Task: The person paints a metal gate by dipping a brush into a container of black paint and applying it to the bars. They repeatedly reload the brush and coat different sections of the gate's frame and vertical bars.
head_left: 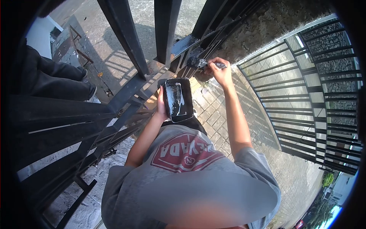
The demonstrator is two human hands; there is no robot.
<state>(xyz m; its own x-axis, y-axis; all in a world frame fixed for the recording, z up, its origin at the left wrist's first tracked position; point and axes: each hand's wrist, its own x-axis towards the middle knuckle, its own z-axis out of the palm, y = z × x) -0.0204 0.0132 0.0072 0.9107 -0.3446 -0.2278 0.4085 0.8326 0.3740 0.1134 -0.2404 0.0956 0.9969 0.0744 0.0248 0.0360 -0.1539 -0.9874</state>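
My left hand (161,104) grips the side of a black rectangular paint tray (187,95) in front of my body. Glossy dark paint with pale streaks coats the tray's inside. With closed fingers, my right hand (220,71) holds a paintbrush (197,62) by its handle. Its bristles are dark with paint and overlap the lower bars of the black metal fence (166,30). A crossbar (185,44) just above the brush has a wet-looking shine.
To the left stand a person's legs in dark trousers (57,76) beyond the bars. A barred gate (297,91) curves along the right over brick paving (213,114). A rough stone wall (263,26) rises at the upper right.
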